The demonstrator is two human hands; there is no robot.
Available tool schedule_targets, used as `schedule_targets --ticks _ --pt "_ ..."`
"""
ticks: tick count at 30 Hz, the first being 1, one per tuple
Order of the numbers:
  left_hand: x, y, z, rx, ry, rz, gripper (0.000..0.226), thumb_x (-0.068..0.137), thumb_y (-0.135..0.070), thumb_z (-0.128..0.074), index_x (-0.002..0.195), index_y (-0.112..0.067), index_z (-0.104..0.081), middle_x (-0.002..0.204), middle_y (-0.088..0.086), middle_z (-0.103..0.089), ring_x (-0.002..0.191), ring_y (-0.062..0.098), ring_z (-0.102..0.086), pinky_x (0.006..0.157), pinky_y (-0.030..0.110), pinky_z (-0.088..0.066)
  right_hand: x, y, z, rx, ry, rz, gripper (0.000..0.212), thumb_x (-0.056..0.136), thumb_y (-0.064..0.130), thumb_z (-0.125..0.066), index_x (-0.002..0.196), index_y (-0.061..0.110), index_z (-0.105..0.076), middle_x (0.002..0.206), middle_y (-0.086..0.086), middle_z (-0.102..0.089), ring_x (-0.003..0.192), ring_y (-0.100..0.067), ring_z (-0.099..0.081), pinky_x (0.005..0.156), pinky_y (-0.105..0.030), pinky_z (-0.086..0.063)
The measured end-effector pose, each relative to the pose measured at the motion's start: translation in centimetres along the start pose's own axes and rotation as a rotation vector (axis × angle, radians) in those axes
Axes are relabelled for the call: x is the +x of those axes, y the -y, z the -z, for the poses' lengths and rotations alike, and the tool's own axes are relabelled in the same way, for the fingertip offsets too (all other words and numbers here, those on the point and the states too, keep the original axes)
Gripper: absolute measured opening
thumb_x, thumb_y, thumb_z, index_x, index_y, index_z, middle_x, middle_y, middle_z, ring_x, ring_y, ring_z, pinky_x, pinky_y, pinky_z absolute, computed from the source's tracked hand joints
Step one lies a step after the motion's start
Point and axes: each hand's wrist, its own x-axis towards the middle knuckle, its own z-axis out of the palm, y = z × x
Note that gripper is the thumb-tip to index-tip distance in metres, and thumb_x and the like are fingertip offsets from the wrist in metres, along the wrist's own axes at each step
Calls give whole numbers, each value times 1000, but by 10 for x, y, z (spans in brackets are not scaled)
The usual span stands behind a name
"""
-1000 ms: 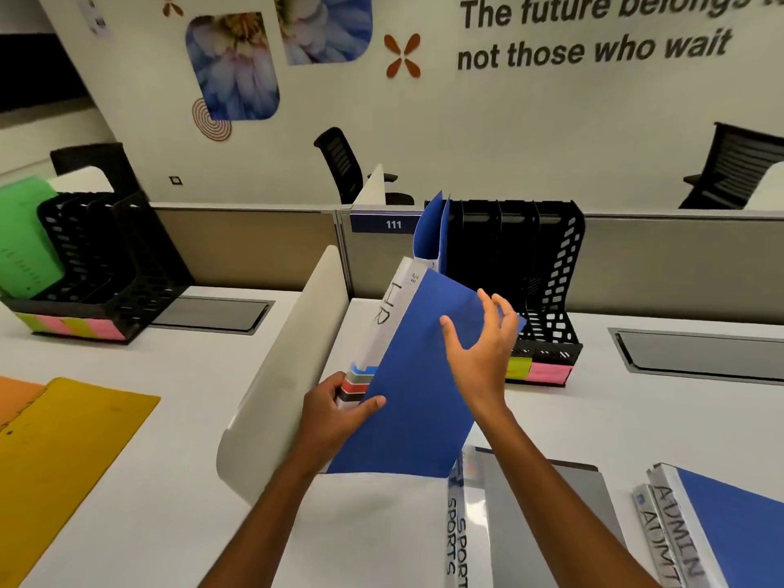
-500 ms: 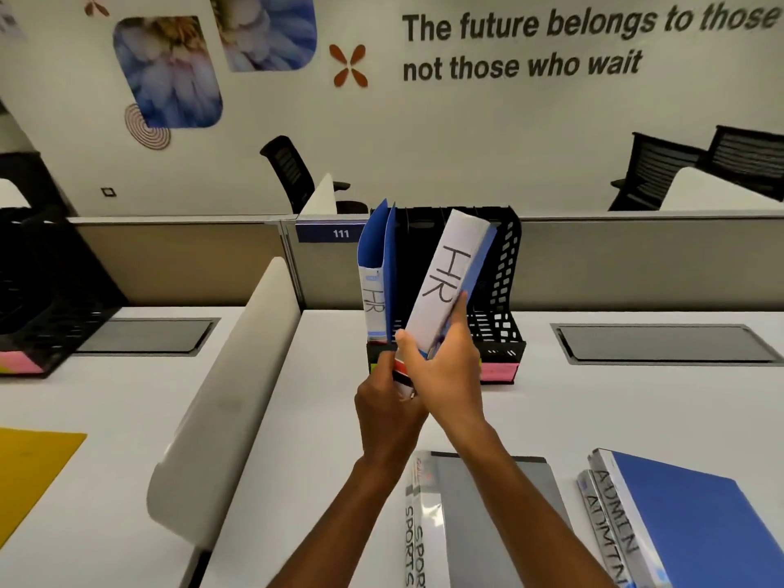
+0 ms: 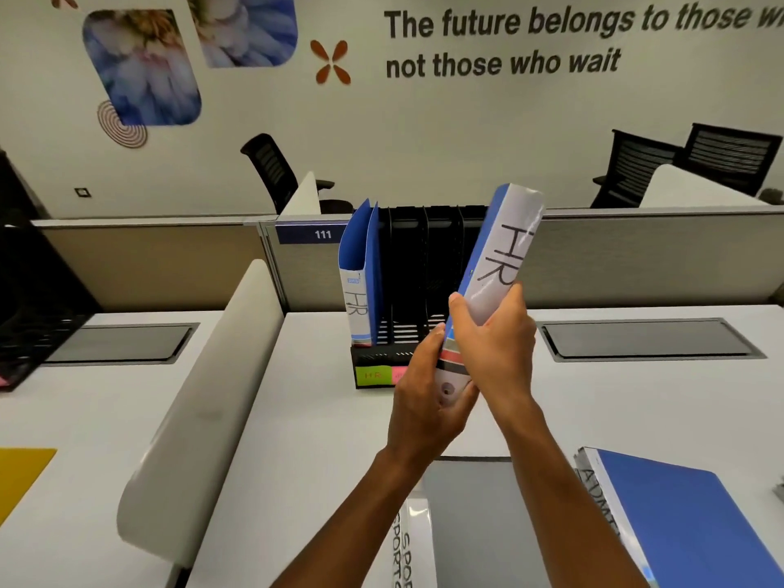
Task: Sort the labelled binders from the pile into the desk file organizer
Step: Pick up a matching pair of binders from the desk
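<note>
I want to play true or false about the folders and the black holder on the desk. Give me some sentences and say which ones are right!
1. Both hands hold the blue binder with the white HR spine. True: the left hand grips its bottom, and the right hand grips it higher up.
2. The black mesh desk file organizer has no binders in it. False: another blue HR binder stands in its leftmost slot.
3. The held binder stands perfectly straight. False: it tilts, top leaning right.
4. A blue binder labelled ADMIN lies flat on the white desk. True.
5. The sticky label under the leftmost slot is green. True.
</note>
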Motion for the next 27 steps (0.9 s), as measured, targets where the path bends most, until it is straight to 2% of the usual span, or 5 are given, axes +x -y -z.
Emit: schedule_targets --ticks 8,12,17,24,27 --pt "-22 63 18 77 -8 321 53 94 -55 -44 137 -23 -49 139 -5 -55 127 8 -52 106 29 -46 -1 15 14 166 7 78 51 91 28 -65 132 21 -37 128 10 -50 98 -5 -59 72 -11 -54" --pt "-28 106 36 390 232 418 56 97 -28 -55 147 -14 -35 154 4 -36 143 19 -34 114 27 -28 3 24 0 260 36 93 54 91 23 -65 136 21 -35 126 11 -50 104 0 -58 77 -7 -52" --pt "-14 136 56 510 396 512 76 94 -33 -59 153 -11 -17 162 7 -13 150 24 -13 120 35 -20 20 25 -39 344 97 95 52 91 21 -64 134 23 -36 118 19 -51 105 15 -52 77 -2 -47" --pt "17 155 60 631 469 555 90 93 -33 -60 155 -11 1 164 7 4 151 29 -4 119 46 -23 46 13 -101 391 71 170 55 92 23 -63 137 20 -32 135 -2 -49 117 -13 -53 81 -2 -46" --pt "23 162 56 671 492 540 93 93 -34 -59 154 -10 6 164 6 7 151 31 -4 118 49 -26 54 4 -119 434 22 185 54 93 27 -62 137 21 -31 134 -4 -48 119 -14 -53 87 -18 -54"
